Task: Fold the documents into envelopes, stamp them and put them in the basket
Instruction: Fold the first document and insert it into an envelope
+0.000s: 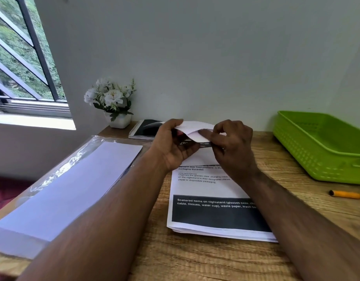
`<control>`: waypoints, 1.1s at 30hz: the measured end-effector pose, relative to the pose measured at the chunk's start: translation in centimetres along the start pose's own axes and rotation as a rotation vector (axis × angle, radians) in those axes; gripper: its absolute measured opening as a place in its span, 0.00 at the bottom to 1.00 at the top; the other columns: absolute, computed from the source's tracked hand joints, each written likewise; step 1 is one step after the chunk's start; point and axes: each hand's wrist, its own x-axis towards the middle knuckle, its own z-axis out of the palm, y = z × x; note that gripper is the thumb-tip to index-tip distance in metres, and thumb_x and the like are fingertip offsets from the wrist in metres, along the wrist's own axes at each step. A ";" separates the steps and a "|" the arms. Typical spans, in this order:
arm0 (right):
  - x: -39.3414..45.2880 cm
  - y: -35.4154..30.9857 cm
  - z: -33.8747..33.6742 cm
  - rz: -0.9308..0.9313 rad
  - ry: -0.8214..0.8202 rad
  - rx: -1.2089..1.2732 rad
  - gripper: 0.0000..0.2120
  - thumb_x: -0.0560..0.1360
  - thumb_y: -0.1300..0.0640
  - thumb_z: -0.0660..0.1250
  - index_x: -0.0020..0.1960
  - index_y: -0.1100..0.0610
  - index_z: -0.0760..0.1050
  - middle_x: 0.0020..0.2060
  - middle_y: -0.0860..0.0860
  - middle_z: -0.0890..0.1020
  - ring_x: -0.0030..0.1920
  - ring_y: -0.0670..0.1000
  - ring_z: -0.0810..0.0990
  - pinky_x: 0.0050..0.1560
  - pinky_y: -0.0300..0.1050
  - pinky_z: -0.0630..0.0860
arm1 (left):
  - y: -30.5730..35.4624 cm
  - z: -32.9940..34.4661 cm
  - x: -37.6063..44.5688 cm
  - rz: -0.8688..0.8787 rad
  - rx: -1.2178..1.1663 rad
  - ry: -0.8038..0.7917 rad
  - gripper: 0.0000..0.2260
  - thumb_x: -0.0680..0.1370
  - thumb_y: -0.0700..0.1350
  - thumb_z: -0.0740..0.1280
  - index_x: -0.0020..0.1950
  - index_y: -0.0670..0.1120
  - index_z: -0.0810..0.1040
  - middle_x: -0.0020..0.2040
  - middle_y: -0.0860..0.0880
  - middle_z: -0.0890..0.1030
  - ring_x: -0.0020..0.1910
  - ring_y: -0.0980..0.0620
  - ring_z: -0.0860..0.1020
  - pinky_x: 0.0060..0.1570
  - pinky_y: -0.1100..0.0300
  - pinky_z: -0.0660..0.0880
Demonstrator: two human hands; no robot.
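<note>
- Hands work together above the desk [195,260]: my left hand [171,145] and my right hand [233,145] both hold one white envelope [195,127] with a folded document [197,144] at its mouth.
- Left grip is clamped on the envelope: the thumb and fingers pinch its left end, and the flap stands lifted over my fingers.
- Right grip is also clamped: my curled fingers pinch the folded document and the envelope at the right side. A dark printed band of the document shows between the two hands, partly inside the envelope.
- Under my hands, on the desk, lies a stack of printed documents [211,209] with black text blocks; my right forearm crosses its right edge.
- To the left, a pack of white envelopes [69,185] lies in clear plastic wrap, partly under my left forearm.
- Green basket [325,151] stands at the right side of the desk, well apart from my hands.
- An orange pen [347,194] lies near the basket, in front of it.
- At the back, by the wall, I see a spiral notebook [144,128] and beside it a small white pot with white flowers [112,100].
</note>
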 end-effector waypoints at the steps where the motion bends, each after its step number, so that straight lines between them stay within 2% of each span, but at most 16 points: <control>1: 0.1 -0.2 0.0 -0.002 -0.015 -0.006 0.18 0.71 0.64 0.65 0.57 0.50 0.82 0.42 0.52 0.78 0.45 0.56 0.75 0.46 0.47 0.60 | 0.0 -0.1 0.0 0.019 -0.015 -0.025 0.12 0.77 0.46 0.65 0.55 0.40 0.77 0.47 0.41 0.81 0.42 0.44 0.81 0.36 0.54 0.80; 5: 0.0 -1.1 0.1 0.012 -0.098 -0.039 0.22 0.71 0.64 0.59 0.62 0.52 0.78 0.41 0.51 0.76 0.43 0.54 0.73 0.45 0.43 0.55 | -0.1 0.0 -0.1 0.040 -0.050 -0.114 0.13 0.77 0.41 0.59 0.57 0.36 0.75 0.52 0.37 0.79 0.45 0.41 0.81 0.39 0.51 0.81; 7: 0.0 -1.2 0.1 0.013 -0.130 -0.035 0.21 0.70 0.63 0.57 0.60 0.53 0.78 0.43 0.51 0.77 0.44 0.54 0.74 0.46 0.43 0.55 | -0.2 0.1 0.0 0.040 -0.064 -0.123 0.14 0.76 0.39 0.57 0.57 0.35 0.74 0.52 0.36 0.79 0.45 0.41 0.80 0.40 0.51 0.82; 10: 0.0 -1.3 0.0 0.017 -0.191 -0.038 0.20 0.72 0.60 0.57 0.58 0.52 0.80 0.53 0.51 0.80 0.53 0.55 0.78 0.49 0.45 0.58 | -0.2 -0.1 0.6 0.026 -0.090 -0.129 0.17 0.75 0.38 0.57 0.62 0.35 0.72 0.54 0.36 0.79 0.48 0.40 0.79 0.54 0.46 0.78; 12: 0.0 -1.3 -0.1 -0.006 -0.238 -0.026 0.20 0.72 0.59 0.56 0.59 0.51 0.80 0.58 0.50 0.80 0.58 0.53 0.78 0.53 0.46 0.59 | -0.2 -0.2 0.6 0.029 -0.116 -0.152 0.17 0.76 0.43 0.59 0.62 0.36 0.71 0.54 0.37 0.77 0.49 0.40 0.78 0.57 0.45 0.76; 15: 0.4 -1.4 -0.3 -0.085 -0.314 0.172 0.19 0.72 0.63 0.58 0.58 0.55 0.80 0.55 0.50 0.82 0.56 0.52 0.79 0.55 0.46 0.67 | 0.0 -0.7 1.0 0.076 -0.236 -0.212 0.26 0.74 0.58 0.65 0.63 0.40 0.72 0.54 0.38 0.77 0.54 0.39 0.76 0.60 0.44 0.73; 17: 0.6 -1.5 -0.4 -0.149 -0.350 0.336 0.17 0.73 0.67 0.62 0.58 0.59 0.80 0.54 0.52 0.83 0.55 0.53 0.80 0.54 0.48 0.74 | 0.5 -1.8 1.6 0.179 -0.324 -0.195 0.29 0.72 0.65 0.64 0.62 0.43 0.72 0.52 0.40 0.77 0.56 0.39 0.75 0.63 0.41 0.70; 19: 0.5 -1.9 -0.6 -0.179 -0.356 0.402 0.15 0.74 0.66 0.64 0.59 0.60 0.79 0.57 0.53 0.81 0.59 0.53 0.78 0.56 0.49 0.74 | 0.9 -3.1 1.9 0.274 -0.373 -0.183 0.30 0.71 0.69 0.62 0.61 0.47 0.72 0.50 0.43 0.78 0.54 0.40 0.77 0.61 0.41 0.71; 23: 0.3 -2.4 -0.8 -0.180 -0.384 0.423 0.15 0.74 0.63 0.63 0.60 0.61 0.76 0.64 0.54 0.77 0.65 0.53 0.73 0.60 0.49 0.72 | 1.6 -4.6 2.0 0.314 -0.428 -0.127 0.32 0.70 0.74 0.57 0.57 0.50 0.74 0.46 0.44 0.81 0.47 0.41 0.80 0.50 0.41 0.77; 25: 0.3 -2.5 -0.9 -0.155 -0.416 0.447 0.16 0.74 0.62 0.64 0.61 0.61 0.75 0.65 0.53 0.76 0.65 0.52 0.72 0.59 0.45 0.72 | 1.8 -5.1 2.0 0.333 -0.448 -0.093 0.35 0.68 0.76 0.55 0.58 0.49 0.75 0.47 0.44 0.81 0.49 0.41 0.80 0.53 0.40 0.76; 27: 0.3 -2.6 -1.0 -0.088 -0.487 0.511 0.19 0.73 0.62 0.65 0.64 0.60 0.73 0.65 0.52 0.75 0.62 0.48 0.73 0.55 0.33 0.72 | 2.2 -5.6 2.1 0.362 -0.471 -0.078 0.37 0.68 0.77 0.57 0.59 0.48 0.75 0.48 0.44 0.80 0.51 0.40 0.79 0.57 0.40 0.74; 29: 0.0 -2.9 -1.2 -0.018 -0.591 0.570 0.26 0.72 0.60 0.67 0.70 0.56 0.69 0.65 0.49 0.75 0.60 0.45 0.73 0.53 0.22 0.67 | 2.5 -6.0 2.4 0.389 -0.496 -0.095 0.34 0.68 0.76 0.59 0.55 0.48 0.76 0.46 0.44 0.79 0.51 0.41 0.78 0.63 0.40 0.70; 31: 0.0 -3.1 -1.3 0.013 -0.684 0.554 0.31 0.72 0.57 0.70 0.73 0.53 0.65 0.67 0.47 0.73 0.63 0.44 0.71 0.55 0.20 0.63 | 2.6 -6.0 2.6 0.396 -0.483 -0.118 0.32 0.68 0.76 0.60 0.51 0.48 0.75 0.44 0.45 0.78 0.49 0.43 0.77 0.65 0.43 0.68; 33: 0.0 -3.4 -1.3 -0.020 -0.727 0.470 0.32 0.73 0.51 0.71 0.73 0.53 0.65 0.69 0.49 0.73 0.64 0.47 0.71 0.58 0.27 0.64 | 2.5 -5.7 2.6 0.375 -0.444 -0.136 0.32 0.67 0.75 0.60 0.53 0.48 0.74 0.45 0.45 0.78 0.49 0.44 0.76 0.64 0.46 0.69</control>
